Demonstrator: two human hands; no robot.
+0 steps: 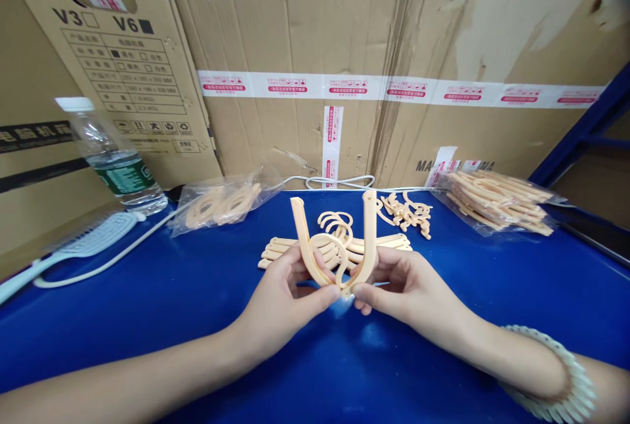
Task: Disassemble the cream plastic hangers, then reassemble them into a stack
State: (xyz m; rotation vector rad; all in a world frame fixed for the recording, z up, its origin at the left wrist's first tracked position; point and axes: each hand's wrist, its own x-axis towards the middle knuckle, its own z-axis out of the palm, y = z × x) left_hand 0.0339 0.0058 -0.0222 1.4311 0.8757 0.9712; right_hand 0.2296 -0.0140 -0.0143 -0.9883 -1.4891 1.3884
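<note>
Between my two hands a cream plastic U-shaped piece is held up over the blue table, its two arms pointing upward. A curved hook-like piece sits inside the U, against its bottom. My left hand pinches the lower left of the U, thumb at the bottom middle. My right hand grips the lower right the same way, its thumb near the other. Behind them lie several flat cream strips and several curved hook pieces, partly hidden by the held piece.
Small cream parts lie in a heap behind. Bagged cream pieces sit at the left and right. A water bottle, a pale blue hairbrush and a white cable are at the left. Cardboard boxes wall the back.
</note>
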